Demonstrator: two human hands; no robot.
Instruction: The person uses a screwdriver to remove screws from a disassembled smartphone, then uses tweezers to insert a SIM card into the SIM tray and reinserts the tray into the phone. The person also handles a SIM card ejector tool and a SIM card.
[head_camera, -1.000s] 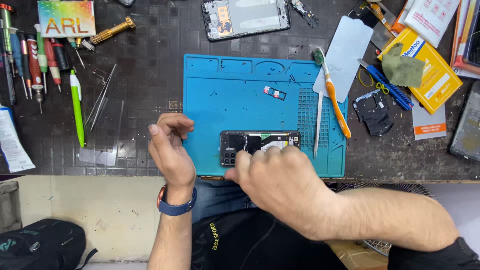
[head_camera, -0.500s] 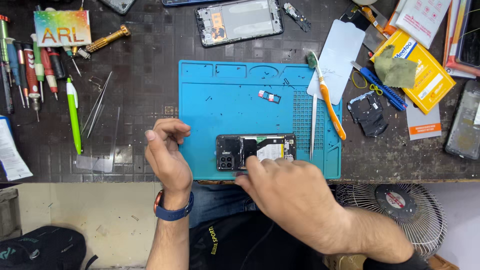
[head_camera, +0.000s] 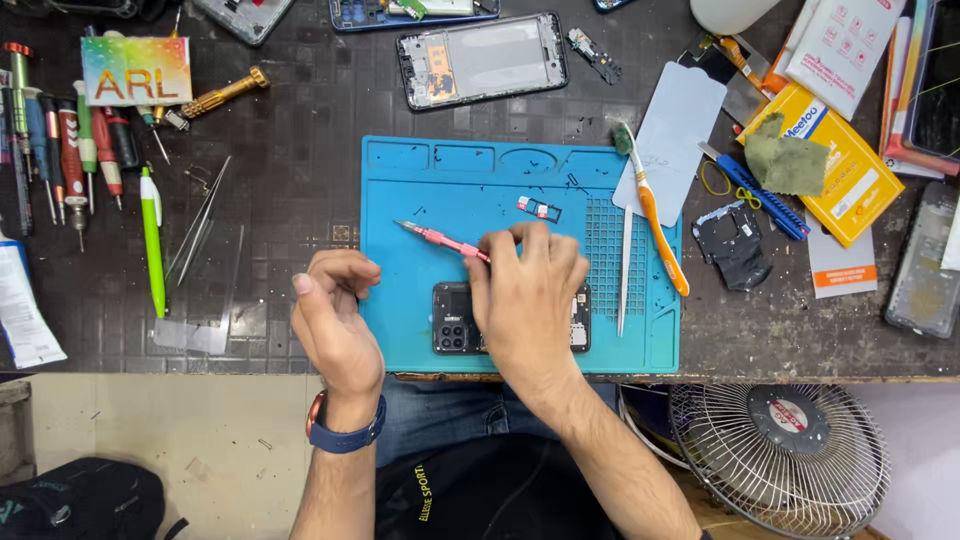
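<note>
We look down on a dark workbench where a person works over a blue repair mat. On the mat lies a phone with its back cover off, camera cluster at its left end and the bare board showing at its right end; our view of its middle is blocked by the right hand. That hand rests over the phone and grips a slim pink screwdriver between fingertips and thumb, its tip pointing up and to the left, lifted away from the phone. The left hand sits just beside the phone at the mat's left edge, fingers curled into a loose fist; we cannot tell whether it holds anything small. A tiny card tray lies near the mat's centre, apart from the phone. An orange toothbrush and metal tweezers lie on the mat's right side. We judge the phone to be open and part-way stripped; whether any screws remain is hidden under the hand.
</note>
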